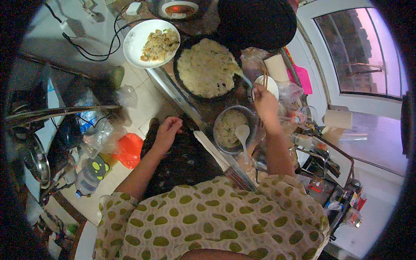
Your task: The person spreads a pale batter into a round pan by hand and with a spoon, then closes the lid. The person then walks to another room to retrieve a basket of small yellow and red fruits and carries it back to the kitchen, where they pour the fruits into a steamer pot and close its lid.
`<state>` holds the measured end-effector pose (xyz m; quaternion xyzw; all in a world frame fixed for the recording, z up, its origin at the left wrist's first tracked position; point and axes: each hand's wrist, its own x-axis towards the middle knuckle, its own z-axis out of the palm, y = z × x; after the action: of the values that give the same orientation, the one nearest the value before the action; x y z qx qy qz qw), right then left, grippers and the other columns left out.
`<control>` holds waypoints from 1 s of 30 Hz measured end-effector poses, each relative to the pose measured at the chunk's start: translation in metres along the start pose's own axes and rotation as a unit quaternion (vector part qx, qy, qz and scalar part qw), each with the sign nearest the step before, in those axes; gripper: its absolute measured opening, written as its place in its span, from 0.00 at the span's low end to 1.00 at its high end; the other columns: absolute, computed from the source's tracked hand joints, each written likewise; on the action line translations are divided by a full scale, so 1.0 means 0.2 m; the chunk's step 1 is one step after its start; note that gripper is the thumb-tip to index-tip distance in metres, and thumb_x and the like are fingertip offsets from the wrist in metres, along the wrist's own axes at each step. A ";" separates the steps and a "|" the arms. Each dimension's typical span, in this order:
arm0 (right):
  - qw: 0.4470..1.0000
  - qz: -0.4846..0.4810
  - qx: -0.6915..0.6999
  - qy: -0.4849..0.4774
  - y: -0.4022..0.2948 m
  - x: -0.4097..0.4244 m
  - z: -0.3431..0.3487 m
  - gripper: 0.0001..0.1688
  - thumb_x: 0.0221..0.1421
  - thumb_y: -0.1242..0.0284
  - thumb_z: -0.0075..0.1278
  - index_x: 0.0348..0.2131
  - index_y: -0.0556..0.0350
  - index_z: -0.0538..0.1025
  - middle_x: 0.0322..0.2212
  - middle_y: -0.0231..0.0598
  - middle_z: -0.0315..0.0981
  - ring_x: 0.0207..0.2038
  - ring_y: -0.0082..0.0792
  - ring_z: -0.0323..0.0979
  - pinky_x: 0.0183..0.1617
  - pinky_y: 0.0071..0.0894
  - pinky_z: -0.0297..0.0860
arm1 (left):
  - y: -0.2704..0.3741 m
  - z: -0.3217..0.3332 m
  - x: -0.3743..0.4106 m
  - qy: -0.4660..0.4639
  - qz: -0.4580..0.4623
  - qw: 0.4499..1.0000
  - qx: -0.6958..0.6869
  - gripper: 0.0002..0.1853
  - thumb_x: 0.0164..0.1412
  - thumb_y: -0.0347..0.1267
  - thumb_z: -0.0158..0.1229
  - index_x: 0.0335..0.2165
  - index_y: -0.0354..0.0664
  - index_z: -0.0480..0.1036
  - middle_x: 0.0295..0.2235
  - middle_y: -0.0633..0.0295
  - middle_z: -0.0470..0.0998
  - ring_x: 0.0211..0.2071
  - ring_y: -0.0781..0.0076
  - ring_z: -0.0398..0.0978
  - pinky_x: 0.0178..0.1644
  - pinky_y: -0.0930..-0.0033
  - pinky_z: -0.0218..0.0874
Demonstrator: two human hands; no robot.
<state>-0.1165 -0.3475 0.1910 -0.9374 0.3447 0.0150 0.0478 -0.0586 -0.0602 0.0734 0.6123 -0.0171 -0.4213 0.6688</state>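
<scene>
My right hand [266, 104] grips the pale bluish handle of a cooking utensil [246, 79], whose far end meets the right edge of a wide pale pancake [208, 68]. The pancake, flecked with green, nearly fills a round dark pan [191, 93]. Below the pan is a clear bowl [218, 144] of thick pale batter [227, 128], and a white plastic spoon [242, 135] rests in it. Close to my right hand, wooden chopsticks [265, 78] lie over a small white dish [272, 87]. My left hand [169, 128] hangs before my body with curled fingers, holding nothing.
A white plate [131, 52] with cooked food stands left of the pan, at the counter's metal edge [172, 87]. Behind are a cooker with a lit panel [179, 10], a black round lid [256, 22] and a black cable [113, 35]. A paper roll [277, 67] stands right.
</scene>
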 end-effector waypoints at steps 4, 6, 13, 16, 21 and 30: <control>0.996 -0.031 0.081 0.028 0.03 -0.12 -0.04 0.12 0.48 0.69 0.41 0.36 0.42 0.70 0.23 0.48 0.69 0.28 0.48 0.68 0.30 0.39 0.64 | -0.05 0.00 0.01 0.002 -0.015 1.000 -0.013 0.11 0.53 0.35 0.47 0.31 0.37 0.66 0.26 0.66 0.68 0.26 0.80 0.64 0.33 0.79 0.57; 0.990 -0.062 0.097 0.085 -0.06 -0.11 -0.08 0.11 0.50 0.68 0.40 0.35 0.45 0.70 0.22 0.48 0.69 0.27 0.49 0.68 0.28 0.39 0.64 | -0.03 0.01 0.01 -0.004 -0.017 1.000 -0.003 0.12 0.53 0.35 0.47 0.31 0.37 0.66 0.26 0.66 0.68 0.26 0.80 0.65 0.33 0.79 0.57; 0.999 -0.033 0.030 0.021 -0.10 -0.08 0.01 0.10 0.48 0.69 0.42 0.33 0.47 0.71 0.18 0.47 0.68 0.23 0.49 0.67 0.25 0.39 0.63 | 0.02 0.01 0.02 0.005 -0.012 1.000 0.011 0.12 0.52 0.35 0.48 0.32 0.37 0.66 0.26 0.65 0.68 0.26 0.79 0.65 0.32 0.78 0.58; 0.997 -0.040 0.067 0.005 -0.06 -0.23 -0.05 0.11 0.48 0.70 0.43 0.34 0.47 0.71 0.21 0.49 0.69 0.24 0.47 0.68 0.27 0.36 0.64 | 0.02 0.01 0.01 0.014 -0.026 1.000 -0.001 0.12 0.52 0.35 0.48 0.33 0.37 0.66 0.27 0.65 0.68 0.26 0.78 0.65 0.32 0.78 0.58; 0.989 -0.052 0.128 0.052 -0.07 -0.24 -0.18 0.10 0.47 0.71 0.44 0.32 0.49 0.72 0.22 0.49 0.69 0.24 0.45 0.69 0.27 0.35 0.64 | -0.07 0.00 0.02 -0.003 0.028 1.000 -0.011 0.13 0.52 0.36 0.48 0.33 0.37 0.66 0.27 0.64 0.68 0.26 0.78 0.65 0.32 0.78 0.58; 0.953 -0.033 0.292 0.068 0.01 -0.02 -0.14 0.10 0.42 0.71 0.52 0.27 0.58 0.72 0.21 0.39 0.71 0.25 0.26 0.67 0.28 0.24 0.63 | -0.05 -0.04 -0.02 0.030 -0.006 1.000 -0.007 0.13 0.52 0.36 0.48 0.32 0.37 0.66 0.27 0.64 0.69 0.26 0.78 0.66 0.33 0.78 0.58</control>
<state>-0.1216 -0.3496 0.2192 -0.8921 0.3052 -0.1515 0.2969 -0.0613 -0.0502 0.0656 0.6202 0.0093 -0.4068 0.6707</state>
